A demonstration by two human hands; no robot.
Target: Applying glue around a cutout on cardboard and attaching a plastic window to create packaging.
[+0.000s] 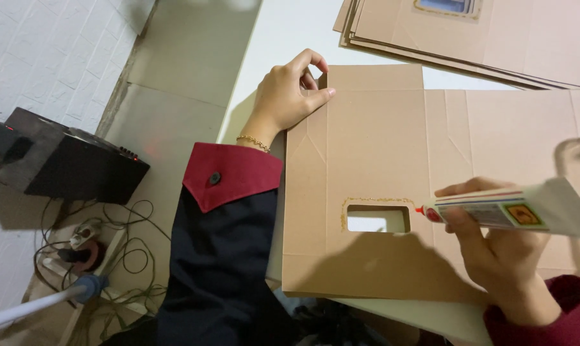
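1. Cardboard sheet (392, 160), flat and creased with fold lines, lies on the white table (283, 32) right in front of the person, a rectangular window (377, 219) cut low in its middle.
2. Far left, off the table, a black box (59, 160) sits low by the white wall, with a tangle of cables (110, 256) and a power strip (85, 236) on the floor beneath it.
3. Moving in: the left arm comes up in a dark sleeve with a red cuff (229, 174) and a black button, a thin gold bracelet (253, 141) at the wrist.
4. The left hand (290, 96) is at the sheet's top left corner, fingers (315, 96) curled and pressing on the cardboard edge, pinning it to the table.
5. Centre: there's a rough yellowish line of glue along the top and left rim of the window.
6. Just right of the window, the red nozzle of a glue tube (514, 211) points at the opening's right edge, very close to it.
7. The right hand (495, 256) wraps the tube from below, fingers closed around it, red sleeve at the wrist.
8. Top right, a stack of more flat cardboard sheets (482, 38) lies on the table, the uppermost with its own window.
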